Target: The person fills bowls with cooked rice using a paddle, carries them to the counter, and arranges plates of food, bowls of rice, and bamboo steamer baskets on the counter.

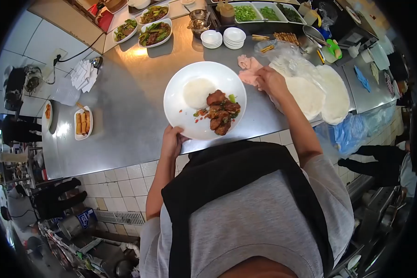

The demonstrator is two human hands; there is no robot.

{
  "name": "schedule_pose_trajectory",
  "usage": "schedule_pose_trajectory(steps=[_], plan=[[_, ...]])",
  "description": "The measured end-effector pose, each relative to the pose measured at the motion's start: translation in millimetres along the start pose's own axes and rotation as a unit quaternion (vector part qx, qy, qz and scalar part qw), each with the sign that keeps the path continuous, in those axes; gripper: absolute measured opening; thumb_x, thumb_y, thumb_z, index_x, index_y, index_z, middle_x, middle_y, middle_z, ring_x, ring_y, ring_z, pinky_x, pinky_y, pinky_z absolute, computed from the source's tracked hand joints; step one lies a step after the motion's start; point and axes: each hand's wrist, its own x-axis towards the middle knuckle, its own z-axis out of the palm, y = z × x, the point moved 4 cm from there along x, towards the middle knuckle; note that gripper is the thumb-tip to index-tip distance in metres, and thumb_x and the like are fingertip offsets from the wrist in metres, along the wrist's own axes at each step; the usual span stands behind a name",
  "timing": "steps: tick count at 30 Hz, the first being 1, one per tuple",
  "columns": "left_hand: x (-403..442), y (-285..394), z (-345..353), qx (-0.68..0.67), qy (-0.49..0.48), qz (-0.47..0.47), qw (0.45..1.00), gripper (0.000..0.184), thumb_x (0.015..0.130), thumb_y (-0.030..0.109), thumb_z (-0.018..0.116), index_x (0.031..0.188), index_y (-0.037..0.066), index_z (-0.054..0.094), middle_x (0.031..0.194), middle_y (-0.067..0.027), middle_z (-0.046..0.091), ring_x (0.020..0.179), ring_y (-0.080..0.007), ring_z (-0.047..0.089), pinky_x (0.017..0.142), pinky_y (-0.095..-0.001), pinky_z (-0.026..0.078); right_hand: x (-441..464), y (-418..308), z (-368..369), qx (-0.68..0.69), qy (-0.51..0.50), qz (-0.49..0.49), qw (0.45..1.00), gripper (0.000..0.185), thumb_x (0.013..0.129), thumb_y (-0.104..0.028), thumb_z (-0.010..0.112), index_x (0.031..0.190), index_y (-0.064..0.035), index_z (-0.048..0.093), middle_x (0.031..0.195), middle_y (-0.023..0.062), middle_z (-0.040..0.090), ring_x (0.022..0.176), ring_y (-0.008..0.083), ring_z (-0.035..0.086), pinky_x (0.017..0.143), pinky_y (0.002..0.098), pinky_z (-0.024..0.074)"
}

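Note:
My left hand (pixel 172 141) grips the near left rim of a large white plate (pixel 177 85), fingers under it and thumb at the edge. On the plate sit a round mound of white rice (pixel 198 93) and browned meat pieces (pixel 222 116) with bits of red and green. My right hand (pixel 271 82) is closed on a crumpled pink cloth (pixel 249 67) just right of the plate, over the steel counter (pixel 134 102). Pale round sheets (pixel 306 95), perhaps dough or wrappers, lie beside my right forearm.
Filled dishes (pixel 155 33), stacked small bowls (pixel 211 39) and chopped-green trays (pixel 245 13) line the counter's far side. A dish of fried rolls (pixel 83 124) and paper slips (pixel 84 75) are at left. A blue plastic bag (pixel 350 134) hangs at right. Other people stand at both sides.

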Motion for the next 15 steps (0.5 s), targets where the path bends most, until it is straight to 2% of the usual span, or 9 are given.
schedule_pose_trajectory(steps=[1,3,4,7,9,11,13,14,15], plan=[[7.4,3.7,7.5,0.023,-0.007,0.002,1.0,0.035,0.077,0.005,0.046,0.112,-0.004,0.047,0.096,-0.0114,0.061,0.075,-0.0188,0.063,0.064,-0.0295,0.054,4.5,7.7,-4.9,0.04,0.018,0.041,0.998,0.015,0.077,-0.017,0.06,0.088,-0.0081,0.064,0.088,0.0099,0.062,0.079,0.03,0.06,0.068,0.0377,0.0491],[15.1,8.0,17.8,0.043,-0.003,0.025,0.999,0.035,0.078,0.006,0.046,0.112,-0.001,0.048,0.094,-0.0092,0.061,0.072,-0.016,0.061,0.06,-0.0271,0.053,12.7,9.6,-22.9,0.097,0.036,0.112,0.988,0.017,0.073,-0.015,0.063,0.088,-0.0088,0.065,0.087,0.0105,0.061,0.081,0.0294,0.06,0.07,0.0377,0.0483],[16.8,7.3,21.2,0.064,-0.001,0.045,0.997,0.035,0.079,0.007,0.046,0.113,0.001,0.048,0.093,-0.007,0.061,0.069,-0.0131,0.06,0.056,-0.0246,0.051,14.4,1.9,-32.6,0.096,0.036,0.11,0.989,0.017,0.073,-0.015,0.063,0.088,-0.0088,0.065,0.087,0.0105,0.061,0.081,0.0294,0.06,0.07,0.0377,0.0483],[20.5,12.7,36.9,0.084,0.002,0.066,0.994,0.038,0.079,0.008,0.045,0.117,0.004,0.048,0.091,-0.0041,0.06,0.067,-0.0099,0.058,0.05,-0.0219,0.047,25.3,-35.2,-44.2,0.15,0.076,-0.062,0.984,0.012,0.07,-0.01,0.065,0.081,-0.0068,0.064,0.104,0.0126,0.058,0.086,0.0298,0.06,0.075,0.0356,0.0488],[22.8,15.7,39.5,0.098,0.014,0.084,0.992,0.039,0.079,0.008,0.045,0.118,0.004,0.049,0.09,-0.0039,0.06,0.067,-0.0099,0.058,0.049,-0.0215,0.047,28.8,-46.6,-18.2,0.101,0.044,-0.14,0.984,0.012,0.069,-0.01,0.065,0.081,-0.0078,0.063,0.11,0.013,0.056,0.088,0.0301,0.059,0.08,0.0364,0.0479],[29.1,15.8,35.5,0.13,0.004,0.112,0.985,0.04,0.078,0.008,0.046,0.118,0.004,0.05,0.09,-0.0037,0.06,0.066,-0.0093,0.057,0.046,-0.0204,0.046,38.7,-41.2,9.9,0.055,0.074,-0.144,0.985,0.01,0.07,-0.009,0.064,0.08,-0.0087,0.062,0.106,0.0113,0.057,0.087,0.0293,0.059,0.075,0.0365,0.0493],[35.4,16.2,31.7,0.143,-0.002,0.11,0.984,0.043,0.078,0.007,0.044,0.121,0.003,0.048,0.093,-0.0074,0.06,0.068,-0.0135,0.06,0.049,-0.0247,0.051,58.0,-25.2,28.8,0.159,-0.019,-0.01,0.987,0.008,0.071,-0.009,0.063,0.079,-0.0095,0.062,0.1,0.0092,0.057,0.085,0.0282,0.06,0.07,0.0365,0.0502],[36.0,14.6,28.8,0.162,-0.014,0.105,0.981,0.046,0.078,0.005,0.042,0.124,0.002,0.045,0.097,-0.0112,0.06,0.071,-0.0177,0.063,0.052,-0.029,0.055,62.4,-20.6,25.2,0.242,0.006,0.074,0.967,0.005,0.072,-0.008,0.063,0.077,-0.0097,0.061,0.096,0.0076,0.057,0.082,0.0273,0.06,0.066,0.0361,0.0503],[39.0,18.4,29.1,0.16,-0.011,0.105,0.981,0.046,0.078,0.005,0.042,0.124,0.002,0.045,0.097,-0.0112,0.06,0.071,-0.0177,0.063,0.052,-0.029,0.055,69.4,-20.4,13.7,0.196,0.033,0.028,0.98,0.005,0.072,-0.009,0.063,0.077,-0.01,0.062,0.095,0.0079,0.057,0.081,0.0277,0.06,0.066,0.0361,0.0502]])
